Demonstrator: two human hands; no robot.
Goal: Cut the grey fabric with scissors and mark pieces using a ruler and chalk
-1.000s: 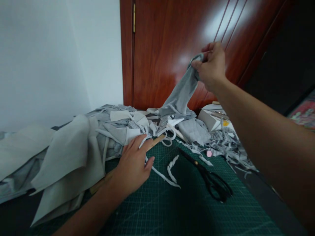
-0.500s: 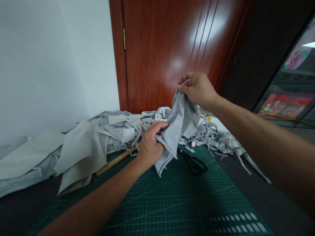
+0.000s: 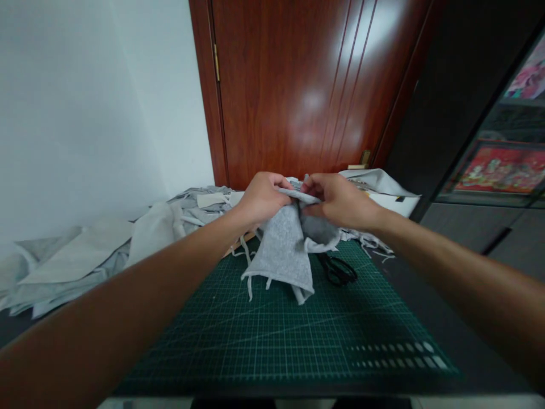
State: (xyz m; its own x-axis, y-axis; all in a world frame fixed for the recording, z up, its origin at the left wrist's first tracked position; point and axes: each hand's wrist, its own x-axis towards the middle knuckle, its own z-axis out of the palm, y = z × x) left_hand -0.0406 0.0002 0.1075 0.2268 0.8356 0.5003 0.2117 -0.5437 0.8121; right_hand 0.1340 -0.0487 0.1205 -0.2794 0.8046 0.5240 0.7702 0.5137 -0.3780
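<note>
A piece of grey fabric hangs from both hands above the green cutting mat. My left hand pinches its upper edge on the left, while my right hand has its fingers closed on the same edge a short way to the right. The lower part of the cloth spreads out, with thin strands dangling from its bottom edge. Black-handled scissors lie on the mat just right of the cloth; their blades are hidden.
Grey and white fabric pieces are heaped at the left. Cut strips lie at the back right near a white box. Part of a wooden ruler shows behind the cloth. A brown door stands behind the table.
My right hand has come down and left toward my left hand, which has risen slightly. The cloth is now held along its upper edge and hangs wider. The view has shifted a little.
</note>
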